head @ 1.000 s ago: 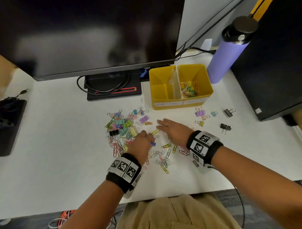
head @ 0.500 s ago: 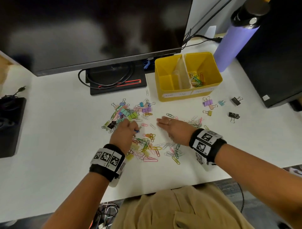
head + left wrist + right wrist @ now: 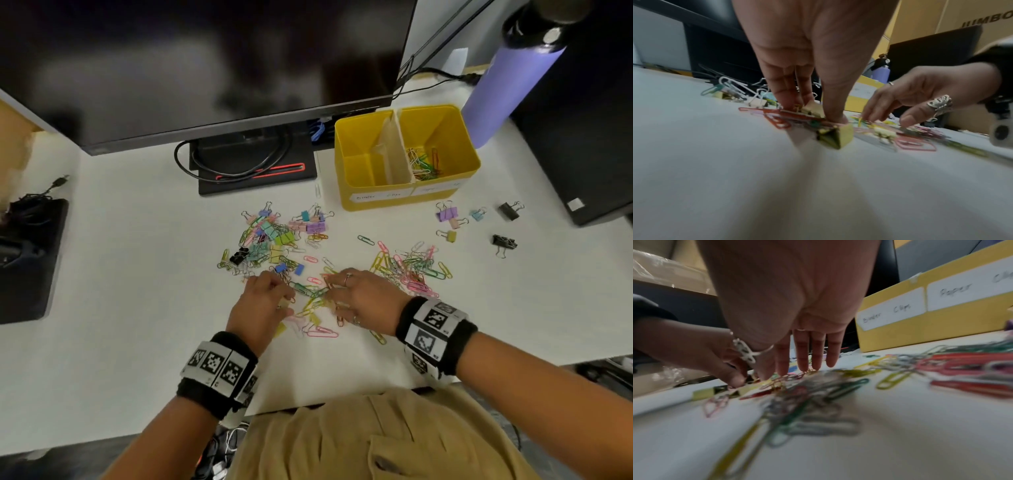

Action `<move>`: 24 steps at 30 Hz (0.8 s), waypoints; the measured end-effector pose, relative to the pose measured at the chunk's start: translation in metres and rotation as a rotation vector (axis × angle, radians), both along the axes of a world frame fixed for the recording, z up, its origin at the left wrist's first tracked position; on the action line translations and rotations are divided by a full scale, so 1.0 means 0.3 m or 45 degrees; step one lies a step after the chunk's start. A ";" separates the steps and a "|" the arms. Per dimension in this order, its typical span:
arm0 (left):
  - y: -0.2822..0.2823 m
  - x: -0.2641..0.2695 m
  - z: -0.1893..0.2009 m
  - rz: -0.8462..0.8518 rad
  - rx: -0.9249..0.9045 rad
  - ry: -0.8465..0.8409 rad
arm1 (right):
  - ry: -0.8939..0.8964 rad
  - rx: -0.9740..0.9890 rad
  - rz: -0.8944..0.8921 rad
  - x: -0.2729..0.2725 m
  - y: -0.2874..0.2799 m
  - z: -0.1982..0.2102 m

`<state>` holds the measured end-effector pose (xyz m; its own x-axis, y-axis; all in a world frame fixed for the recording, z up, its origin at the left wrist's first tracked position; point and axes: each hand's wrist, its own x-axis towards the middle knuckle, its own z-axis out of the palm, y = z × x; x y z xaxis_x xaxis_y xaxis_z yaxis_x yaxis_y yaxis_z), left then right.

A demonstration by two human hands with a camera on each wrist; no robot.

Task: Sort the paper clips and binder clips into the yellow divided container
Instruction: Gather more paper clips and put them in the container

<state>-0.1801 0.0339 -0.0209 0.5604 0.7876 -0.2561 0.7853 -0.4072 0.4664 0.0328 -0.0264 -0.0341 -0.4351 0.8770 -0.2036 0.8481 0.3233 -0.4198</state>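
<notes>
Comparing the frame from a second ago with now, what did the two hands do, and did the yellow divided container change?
The left hand drew back from the binder-clip pile toward the person and now pinches a pale yellow binder clip. The right hand, fingers spread, also slid back, onto the coloured paper clips. The yellow divided container is unchanged: paper clips in its right compartment, the left bare.

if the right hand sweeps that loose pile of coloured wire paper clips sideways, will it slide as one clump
Probably only partly. The coloured wire paper clips overlap and look interlocked, so some should drag together. They lie flat on the smooth white desk, so they likely slide easily. Strays may slip under the right hand and its straight fingers.
</notes>
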 end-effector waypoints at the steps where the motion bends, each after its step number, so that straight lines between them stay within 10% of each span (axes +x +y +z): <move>1: 0.011 -0.008 -0.005 0.016 -0.012 -0.005 | -0.008 -0.003 -0.055 0.022 0.001 0.010; 7: 0.057 -0.038 -0.009 0.048 0.036 -0.057 | -0.170 0.144 -0.141 0.087 0.022 0.065; 15: 0.107 -0.052 0.017 0.213 0.138 -0.191 | -0.100 0.050 0.300 -0.133 0.035 0.034; 24: 0.113 -0.085 0.049 0.337 0.314 -0.056 | 0.165 -0.240 -0.064 -0.064 0.094 0.105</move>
